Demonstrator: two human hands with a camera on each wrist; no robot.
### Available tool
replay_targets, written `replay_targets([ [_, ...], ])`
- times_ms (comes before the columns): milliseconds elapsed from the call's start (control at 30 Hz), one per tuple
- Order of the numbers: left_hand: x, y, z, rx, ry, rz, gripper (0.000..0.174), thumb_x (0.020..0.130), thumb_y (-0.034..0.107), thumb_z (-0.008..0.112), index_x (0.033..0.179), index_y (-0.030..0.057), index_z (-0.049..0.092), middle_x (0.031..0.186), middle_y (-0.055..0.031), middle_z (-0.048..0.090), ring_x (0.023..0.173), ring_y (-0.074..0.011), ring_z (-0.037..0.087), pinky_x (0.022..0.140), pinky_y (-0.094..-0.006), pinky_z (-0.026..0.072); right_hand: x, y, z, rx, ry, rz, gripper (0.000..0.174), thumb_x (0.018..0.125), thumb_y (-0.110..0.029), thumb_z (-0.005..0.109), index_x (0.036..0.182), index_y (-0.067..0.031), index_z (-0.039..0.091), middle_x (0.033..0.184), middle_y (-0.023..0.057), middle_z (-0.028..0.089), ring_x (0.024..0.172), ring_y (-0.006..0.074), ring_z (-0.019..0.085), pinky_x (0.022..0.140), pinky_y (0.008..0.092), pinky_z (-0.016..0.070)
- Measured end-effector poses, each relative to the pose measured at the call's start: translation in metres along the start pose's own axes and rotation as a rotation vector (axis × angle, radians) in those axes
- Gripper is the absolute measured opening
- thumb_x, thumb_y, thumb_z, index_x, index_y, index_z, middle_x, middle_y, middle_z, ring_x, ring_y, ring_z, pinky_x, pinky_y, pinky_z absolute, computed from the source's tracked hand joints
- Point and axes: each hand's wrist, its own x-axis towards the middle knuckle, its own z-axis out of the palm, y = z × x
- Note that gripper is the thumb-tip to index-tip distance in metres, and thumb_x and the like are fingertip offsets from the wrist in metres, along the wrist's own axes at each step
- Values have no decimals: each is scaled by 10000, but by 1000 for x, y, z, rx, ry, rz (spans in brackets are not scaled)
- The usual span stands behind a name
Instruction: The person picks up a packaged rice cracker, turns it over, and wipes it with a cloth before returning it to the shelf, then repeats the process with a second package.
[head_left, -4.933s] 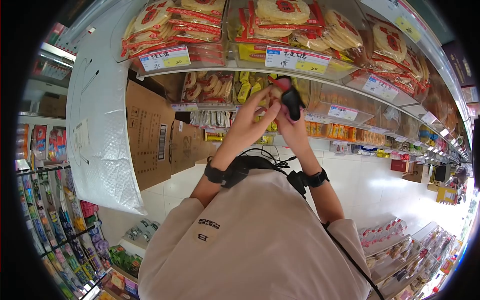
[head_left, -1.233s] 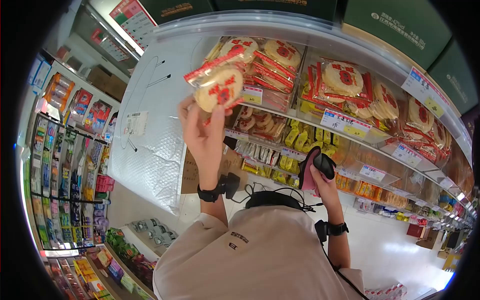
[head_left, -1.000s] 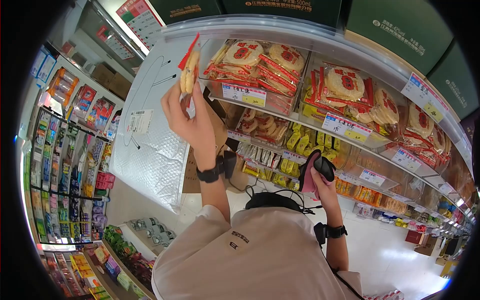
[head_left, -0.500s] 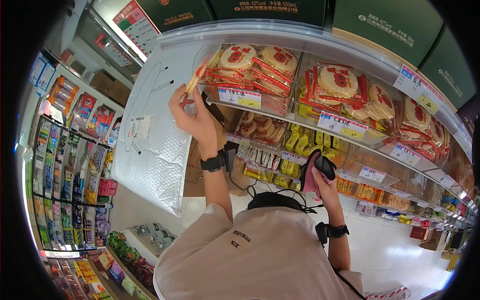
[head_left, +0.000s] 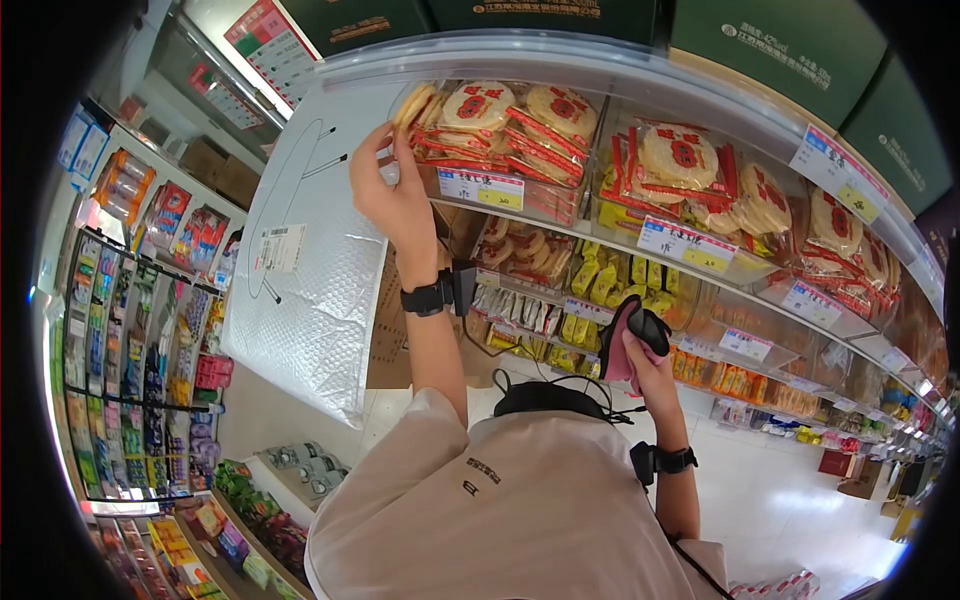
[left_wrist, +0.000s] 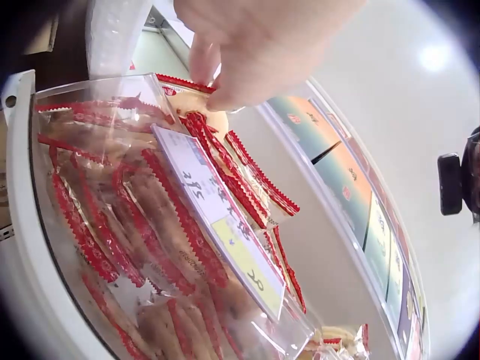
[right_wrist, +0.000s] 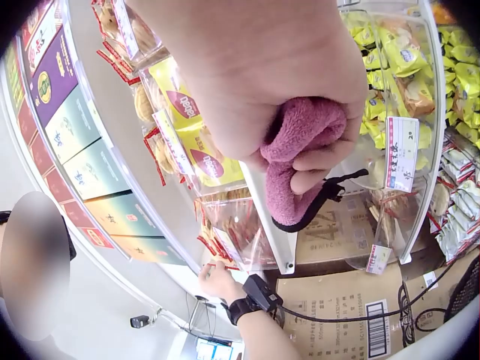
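Note:
The left hand (head_left: pixel 392 200) pinches a packaged round cracker (head_left: pixel 414 104) at the left end of the upper clear bin, beside the stacked red-and-clear cracker packets (head_left: pixel 478 106). In the left wrist view, the left hand's (left_wrist: pixel 262 45) fingers are at a red-edged packet (left_wrist: pixel 206 112) at the bin's corner, above the price label (left_wrist: pixel 217 214). The right hand (head_left: pixel 652 380) grips a pink and black cloth item (head_left: pixel 622 350) in front of the lower shelves. The right wrist view shows the right hand's (right_wrist: pixel 300 90) fingers curled round the pink fabric (right_wrist: pixel 300 150).
Green boxes (head_left: pixel 780 50) stand above the bins. Silver bubble wrap (head_left: pixel 300 330) hangs left of the shelf, next to cardboard boxes (head_left: pixel 388 330). Lower shelves hold yellow packets (head_left: pixel 600 280). A cable (right_wrist: pixel 367 319) runs from the left wrist camera.
The left hand, holding the cracker packet, has moved up and right from beside the bubble wrap to the left end of the upper bin. The right hand has stayed nearly still.

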Motion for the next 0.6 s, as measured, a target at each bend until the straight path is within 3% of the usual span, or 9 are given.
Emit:
replay_targets([
  [67,-1,-5,2,55,-34,36,220,909,25,655,1126,19,692,1025,-124,698,942,-252,657,752,-355,552,-4,-10,-1,-10,-17,90,257,973,-240,664,1169,-81,614,979,-68,593,885,20,505,766,204,416],
  [133,-1,-4,5,89,-40,86,209,920,35,643,1122,11,688,1009,-120,703,944,-255,655,753,-372,553,-4,-12,1,-14,0,61,213,974,-246,661,1117,-94,619,875,-82,573,755,6,483,647,196,389],
  [200,-1,-4,6,93,-39,86,216,931,46,628,1134,1,682,1004,-130,701,939,-264,652,752,-369,548,-3,-9,10,-12,53,-84,171,975,-250,659,1058,-106,620,764,-96,536,612,-5,438,520,198,335],
  [333,-4,8,2,104,30,135,207,984,119,587,1103,-36,657,980,-140,693,863,-193,666,758,-304,541,-5,-13,8,-16,66,-7,140,978,-252,652,991,-117,617,679,-97,491,497,1,373,432,217,255],
  [400,-20,14,-13,-13,7,-19,188,996,131,577,1041,-40,640,924,-119,679,810,-158,646,738,-280,522,-6,-17,9,-15,103,-24,139,979,-254,650,953,-121,614,686,-87,503,498,4,389,430,219,259],
  [433,-30,18,-22,-73,-3,-98,189,1001,137,572,1010,-42,632,897,-108,672,783,-140,637,728,-267,513,-7,-18,1,-39,5,65,203,996,-287,620,865,-135,592,637,-86,480,487,10,385,437,221,257],
  [533,-63,28,-44,-299,-257,-315,161,981,106,588,886,-24,580,775,-54,635,648,-119,570,584,-251,441,-10,-27,1,-19,17,102,285,1015,-328,579,800,-141,564,576,-88,438,468,14,373,443,223,254],
  [567,-77,19,-46,-386,-355,-247,168,975,123,594,898,-26,610,726,-62,644,590,-113,578,550,-241,430,-6,-19,9,-40,165,23,296,1026,-356,550,817,-150,582,531,-89,407,450,22,362,446,224,252],
  [600,-86,13,-48,-298,-538,-306,165,973,123,589,906,-25,619,725,-76,651,598,-122,599,551,-251,439,-6,-16,7,-36,139,45,288,1026,-358,551,826,-154,586,537,-89,412,449,22,359,446,225,251],
])
